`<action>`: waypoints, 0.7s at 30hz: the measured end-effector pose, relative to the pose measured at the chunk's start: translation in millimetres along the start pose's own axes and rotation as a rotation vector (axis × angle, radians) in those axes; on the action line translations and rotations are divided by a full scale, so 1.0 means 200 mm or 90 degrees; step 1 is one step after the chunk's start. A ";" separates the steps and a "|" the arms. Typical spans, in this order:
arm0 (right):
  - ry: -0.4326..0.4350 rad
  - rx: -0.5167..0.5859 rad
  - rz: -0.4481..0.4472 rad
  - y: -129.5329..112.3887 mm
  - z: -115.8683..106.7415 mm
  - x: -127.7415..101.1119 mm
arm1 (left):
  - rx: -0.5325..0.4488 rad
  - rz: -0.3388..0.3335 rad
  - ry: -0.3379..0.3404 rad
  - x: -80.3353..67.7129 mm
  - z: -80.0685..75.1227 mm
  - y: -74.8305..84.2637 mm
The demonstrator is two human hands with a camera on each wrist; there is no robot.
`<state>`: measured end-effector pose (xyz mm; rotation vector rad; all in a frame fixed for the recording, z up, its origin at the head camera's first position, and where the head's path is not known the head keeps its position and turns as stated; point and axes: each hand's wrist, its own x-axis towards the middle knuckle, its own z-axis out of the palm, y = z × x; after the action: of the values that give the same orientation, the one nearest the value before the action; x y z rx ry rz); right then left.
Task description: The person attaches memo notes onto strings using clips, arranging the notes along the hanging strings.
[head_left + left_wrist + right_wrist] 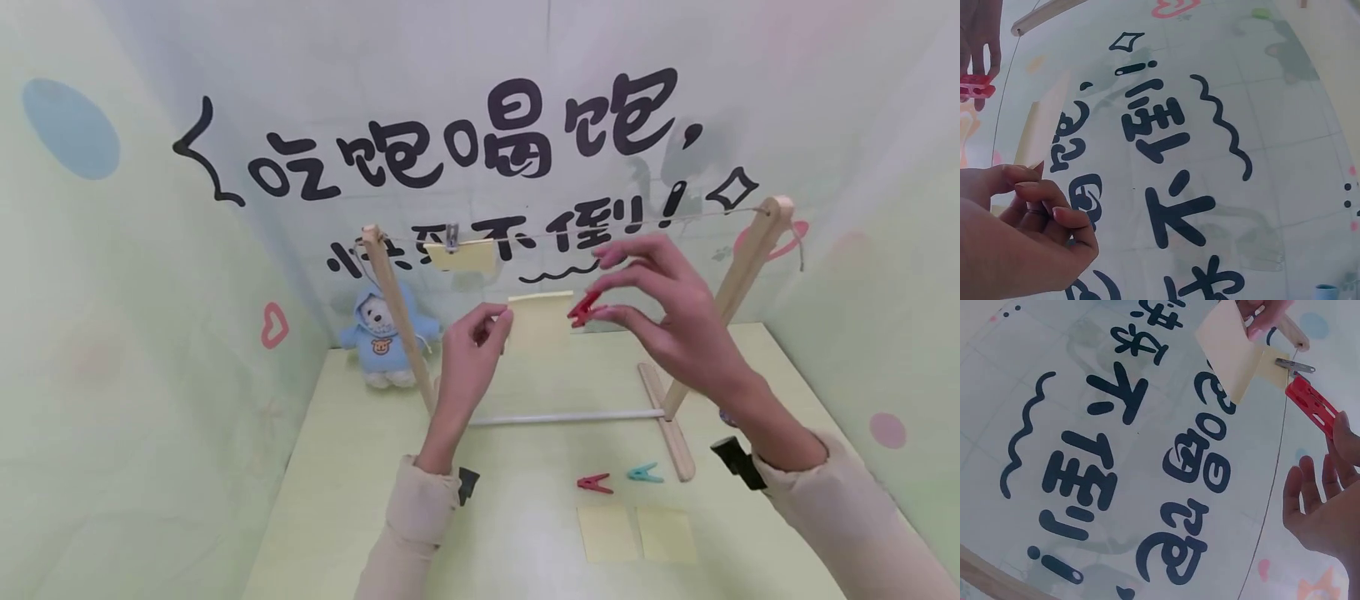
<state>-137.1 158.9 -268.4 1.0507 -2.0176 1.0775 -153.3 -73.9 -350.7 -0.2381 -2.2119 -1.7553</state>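
Note:
My left hand pinches a pale yellow paper note by its left edge; a narrow strip along the note's top is folded over. Between the thumb and fingers of my right hand is a small red clothespin, held close to the note's right edge. A thin string stretches between two wooden posts, above the held note in the head view. Near its left end a grey metal clip fixes another yellow note to the string.
On the table lie a red clothespin, a teal clothespin and two yellow notes. A white rod joins the left post and right post low down. Behind the left post sits a plush toy in a blue hoodie.

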 end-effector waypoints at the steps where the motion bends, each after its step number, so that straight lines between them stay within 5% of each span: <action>1: 0.009 -0.004 -0.009 0.00 0.00 0.03 | -0.009 0.004 0.003 0.02 0.00 0.02; 8: 0.065 -0.027 -0.021 0.00 -0.03 0.24 | -0.057 0.030 0.012 0.09 0.00 0.12; 21: 0.049 -0.050 0.057 0.04 -0.01 0.41 | -0.084 0.047 0.037 0.17 0.02 0.19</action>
<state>-183.8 134.1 -205.3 0.8727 -2.0439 1.0585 -173.2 -63.8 -304.9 -0.2907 -2.0224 -1.8462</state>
